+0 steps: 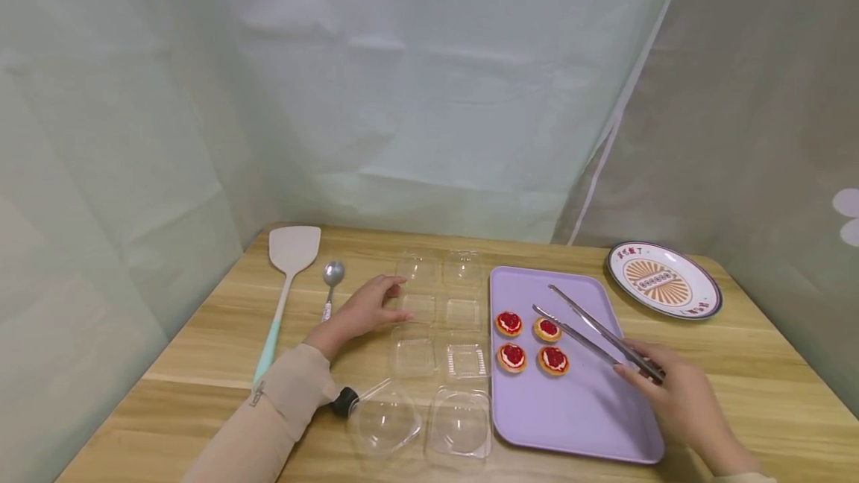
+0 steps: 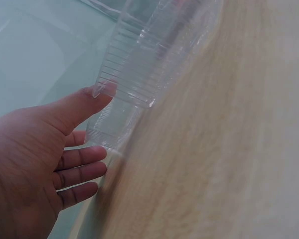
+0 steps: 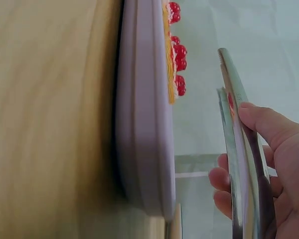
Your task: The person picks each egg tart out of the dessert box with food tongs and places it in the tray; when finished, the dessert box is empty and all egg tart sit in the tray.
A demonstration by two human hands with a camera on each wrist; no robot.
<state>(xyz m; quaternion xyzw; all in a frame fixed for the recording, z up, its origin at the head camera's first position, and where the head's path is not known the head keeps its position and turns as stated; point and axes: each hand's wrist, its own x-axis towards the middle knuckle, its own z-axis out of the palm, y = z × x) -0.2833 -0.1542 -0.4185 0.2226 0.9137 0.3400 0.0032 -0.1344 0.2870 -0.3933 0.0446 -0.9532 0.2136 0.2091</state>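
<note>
My left hand (image 1: 365, 308) reaches to a clear plastic clamshell box (image 1: 420, 308), thumb and fingers extended and spread at its left side. In the left wrist view the thumb touches the ribbed corner of the clear box (image 2: 127, 69), with the other fingers lower down. My right hand (image 1: 687, 393) grips metal tongs (image 1: 607, 335) above a lilac tray (image 1: 597, 416). The tongs' tips are apart, with nothing between them. Several small tarts (image 1: 513, 358) with red topping and white cream sit at the tray's left side, close to the tips.
More clear clamshell boxes (image 1: 460, 423) stand lid-up in two columns left of the tray. Farther left lie a spoon (image 1: 333, 274) and a long-handled spatula (image 1: 294, 246). A patterned plate (image 1: 691, 278) is at the back right. Pale curtains (image 1: 429, 95) hang behind the wooden table (image 1: 194, 349).
</note>
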